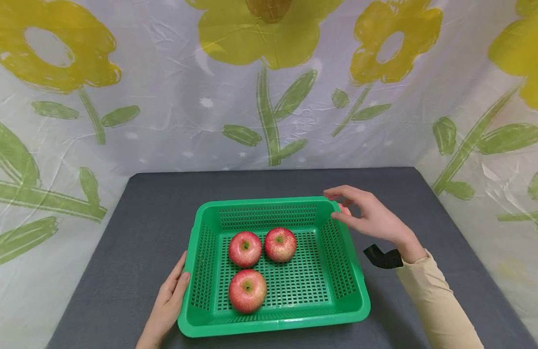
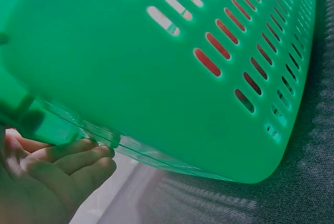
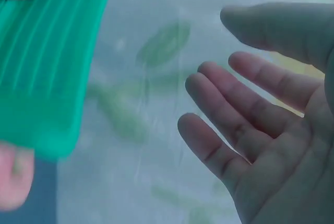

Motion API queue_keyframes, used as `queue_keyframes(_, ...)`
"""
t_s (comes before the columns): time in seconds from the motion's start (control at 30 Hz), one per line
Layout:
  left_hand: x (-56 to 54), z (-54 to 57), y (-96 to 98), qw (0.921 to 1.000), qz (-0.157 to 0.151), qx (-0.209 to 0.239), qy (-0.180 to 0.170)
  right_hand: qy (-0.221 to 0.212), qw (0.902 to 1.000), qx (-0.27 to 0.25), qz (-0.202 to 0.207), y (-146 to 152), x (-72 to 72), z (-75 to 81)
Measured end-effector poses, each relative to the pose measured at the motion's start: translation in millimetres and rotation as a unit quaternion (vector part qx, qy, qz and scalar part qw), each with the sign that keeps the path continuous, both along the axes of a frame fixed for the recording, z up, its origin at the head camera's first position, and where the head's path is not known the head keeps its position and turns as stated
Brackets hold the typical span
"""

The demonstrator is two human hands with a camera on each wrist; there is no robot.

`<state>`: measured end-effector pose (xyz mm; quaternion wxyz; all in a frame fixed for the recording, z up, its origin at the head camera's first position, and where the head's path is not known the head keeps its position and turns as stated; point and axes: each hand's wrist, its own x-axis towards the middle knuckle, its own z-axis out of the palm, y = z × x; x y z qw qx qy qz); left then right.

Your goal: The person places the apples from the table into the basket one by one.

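A green plastic basket [image 1: 277,323] stands on the dark table with three red apples inside. Two apples [image 1: 280,245] [image 1: 245,249] lie side by side towards the back, and one apple [image 1: 247,291] is nearer the front. My left hand [image 1: 166,300] is at the basket's left side. In the left wrist view the fingers [image 2: 88,169] lie fairly straight under the rim. Over the back right corner my right hand [image 1: 373,213] is spread, thumb apart from the fingers, its palm bare in the right wrist view. A pinkish-red thing [image 1: 345,209] shows beside that corner, partly hidden by this hand.
Dark grey cloth covers the table [image 1: 164,203]. Behind and at both sides hangs a pale curtain [image 1: 177,121] with yellow flowers and green leaves. A black strap [image 1: 383,257] shows by the right wrist, next to a beige sleeve [image 1: 434,300].
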<state>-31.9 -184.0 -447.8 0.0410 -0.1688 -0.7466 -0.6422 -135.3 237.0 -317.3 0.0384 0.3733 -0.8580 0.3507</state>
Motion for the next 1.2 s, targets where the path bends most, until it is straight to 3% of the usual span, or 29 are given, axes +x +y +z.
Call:
queue_keyframes(0.17, -0.2, 0.0, 0.4, 1.0000, -0.002, 0.005, 0.006, 0.022, 0.9970, 0.003, -0.074, 35, -2.9, -24.8)
queue_keyframes(0.3, -0.4, -0.5, 0.2, 0.9999, -0.003, 0.008, 0.012, 0.023, 0.9941, 0.019, -0.104, 50, -4.2, -51.2)
queue_keyframes(0.53, -1.1, -1.2, 0.3, 0.9994, -0.013, 0.021, 0.024, -0.028, 0.9894, 0.034, -0.138, 55, -8.8, -86.4)
queue_keyframes(0.87, -0.1, -0.6, 0.3, 0.9998, -0.008, 0.013, 0.014, -0.051, 0.9857, 0.052, -0.152, 45, -17.3, -111.4)
queue_keyframes(1.2, 0.3, 1.4, 0.3, 0.9999, 0.008, -0.008, -0.006, -0.073, 0.9841, 0.055, -0.152, 38, -25.6, -126.0)
